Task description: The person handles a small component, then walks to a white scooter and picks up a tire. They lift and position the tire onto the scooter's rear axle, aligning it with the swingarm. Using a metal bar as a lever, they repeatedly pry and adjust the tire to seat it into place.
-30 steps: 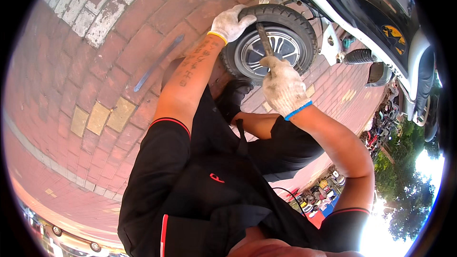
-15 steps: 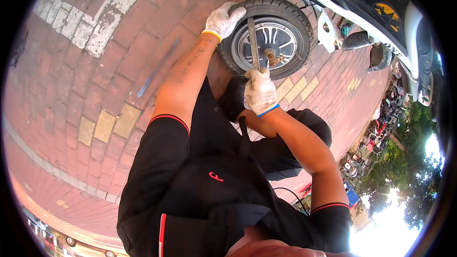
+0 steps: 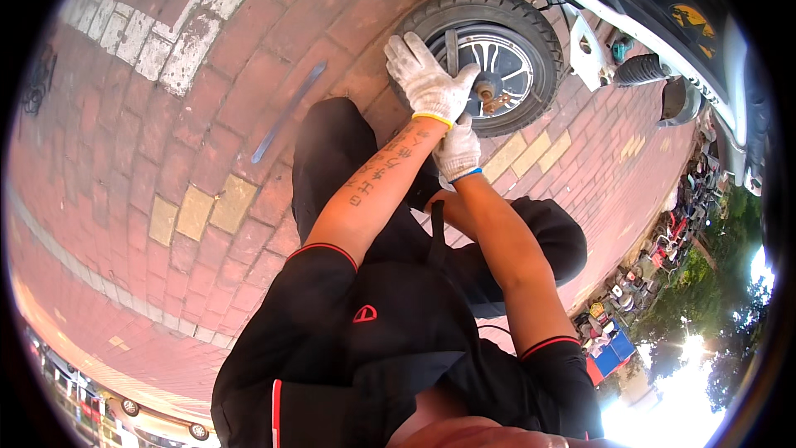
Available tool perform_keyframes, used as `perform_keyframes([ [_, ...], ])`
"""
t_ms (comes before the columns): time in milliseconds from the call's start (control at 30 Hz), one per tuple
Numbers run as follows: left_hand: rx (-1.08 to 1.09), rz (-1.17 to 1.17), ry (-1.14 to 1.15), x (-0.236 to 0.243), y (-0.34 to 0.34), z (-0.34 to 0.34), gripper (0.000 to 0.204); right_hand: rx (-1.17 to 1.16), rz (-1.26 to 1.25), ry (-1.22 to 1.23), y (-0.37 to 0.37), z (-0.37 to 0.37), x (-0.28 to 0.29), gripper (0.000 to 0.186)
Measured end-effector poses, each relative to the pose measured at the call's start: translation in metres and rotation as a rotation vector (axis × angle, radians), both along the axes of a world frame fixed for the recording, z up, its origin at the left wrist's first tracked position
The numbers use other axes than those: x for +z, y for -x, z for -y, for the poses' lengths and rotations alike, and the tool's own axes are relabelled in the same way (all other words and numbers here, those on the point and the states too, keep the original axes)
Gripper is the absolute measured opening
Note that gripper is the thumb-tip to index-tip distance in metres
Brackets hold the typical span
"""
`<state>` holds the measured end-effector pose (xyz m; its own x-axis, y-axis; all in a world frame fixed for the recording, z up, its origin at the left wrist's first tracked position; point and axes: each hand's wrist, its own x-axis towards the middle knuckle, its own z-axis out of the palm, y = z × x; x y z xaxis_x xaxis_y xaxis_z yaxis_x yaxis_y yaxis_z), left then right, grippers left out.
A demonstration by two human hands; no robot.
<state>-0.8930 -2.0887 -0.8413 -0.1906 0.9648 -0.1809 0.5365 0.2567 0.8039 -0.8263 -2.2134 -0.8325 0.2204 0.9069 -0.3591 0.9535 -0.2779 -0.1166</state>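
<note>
A black-tyred wheel [image 3: 543, 41] with a silver-spoked hub [image 3: 503, 54] lies flat on the brick ground in front of me. A flat metal tyre lever [image 3: 452, 48] reaches over the rim, its end against the tyre's inner edge. My right hand [image 3: 458, 148], in a white knit glove, is closed around the lever's near end, partly hidden behind my left wrist. My left hand [image 3: 427, 79], gloved too, is open over the left side of the tyre, with fingers stretched out and thumb apart. It covers part of the lever; whether its palm presses on it I cannot tell.
A long flat grey-blue bar [image 3: 288, 112] lies on the bricks to the left. A white-and-black scooter body [image 3: 630, 21] leans in from the upper right, with a black ribbed rubber piece [image 3: 640, 71] beside it. Piled parts [image 3: 655, 241] line the far right.
My left hand has slid from the tyre's upper left edge down and right, toward the lever and my right hand. My right hand keeps hold of the lever's near end.
</note>
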Motion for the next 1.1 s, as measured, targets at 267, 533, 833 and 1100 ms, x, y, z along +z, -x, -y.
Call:
perform_keyframes([
  [267,0.121,-0.073,-0.042,-0.017,-0.027,0.000,0.124,0.058,0.070,0.065,-0.031,-0.008,-0.029,0.056],
  [533,0.250,-0.065,-0.177,-0.060,-0.030,-0.003,0.116,0.421,-0.093,0.296,0.025,-0.143,0.123,0.020],
  [833,0.168,-0.021,-0.178,-0.014,-0.013,-0.004,0.106,1.149,-0.210,0.297,0.214,-0.197,-0.059,0.028],
  [1100,0.112,-0.112,-0.036,-0.025,-0.016,0.000,0.114,1.277,-0.134,0.341,0.228,-0.202,-0.101,0.026],
])
